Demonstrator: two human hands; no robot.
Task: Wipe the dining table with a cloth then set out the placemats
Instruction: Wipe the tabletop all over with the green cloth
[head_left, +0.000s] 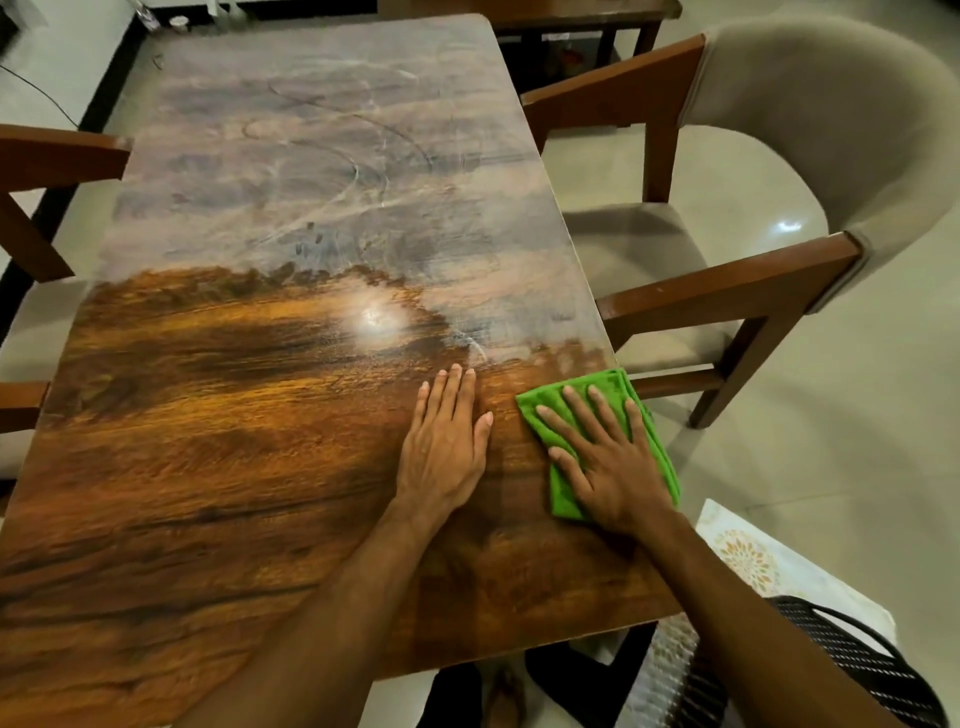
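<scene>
The wooden dining table (234, 467) fills the view, glossy brown near me and hazy with dusty smears across its far half. A folded green cloth (597, 384) lies at the table's right edge. My right hand (608, 457) presses flat on the cloth with fingers spread, and the cloth's right side hangs slightly past the edge. Just left of the cloth, my left hand (447, 447) rests palm down on the bare wood, fingers together and holding nothing. A pale placemat with a gold floral print (748, 561) lies low at the right, beside the table.
A cushioned chair with wooden arms (753, 208) stands to the right of the table. More wooden chair arms (57, 156) show on the left. A black woven item (852, 654) lies over the placemat at the bottom right. A small white cup (179, 22) sits beyond the far corner.
</scene>
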